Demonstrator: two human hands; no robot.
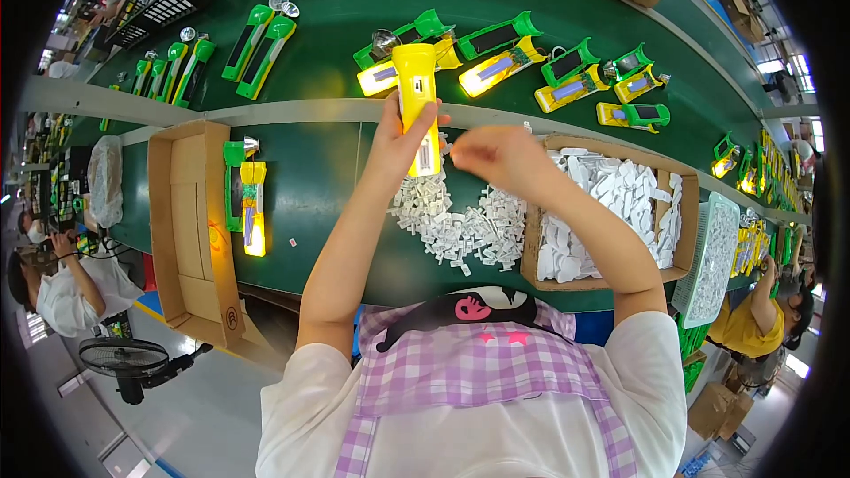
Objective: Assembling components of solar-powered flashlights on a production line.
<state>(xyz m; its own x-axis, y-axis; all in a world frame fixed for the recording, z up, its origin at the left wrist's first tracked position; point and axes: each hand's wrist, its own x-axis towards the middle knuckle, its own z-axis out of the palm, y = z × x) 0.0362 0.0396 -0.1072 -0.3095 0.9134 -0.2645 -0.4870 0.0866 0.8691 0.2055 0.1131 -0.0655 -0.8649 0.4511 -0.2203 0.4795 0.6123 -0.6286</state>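
Upright in my left hand (403, 124) is a yellow flashlight body (421, 111), its wide head end pointing away from me. The thumb lies across its front, and slots show in the yellow surface. My right hand (505, 158) hovers just right of the flashlight body, its fingers curled toward it. Motion blurs these fingers, so whether they pinch anything cannot be seen. Beneath both hands, a pile of small white plastic pieces (465, 221) spreads over the green table (332, 159). To the right, a cardboard tray (531, 252) holds many flat white plastic parts (602, 204).
Opened green-and-yellow flashlights (500, 62) lie on the raised far surface behind a grey rail (310, 111). One opened flashlight (252, 204) is beside an upright cardboard box (190, 230) at left. A pale basket (713, 248) stands far right. Other people work at both sides.
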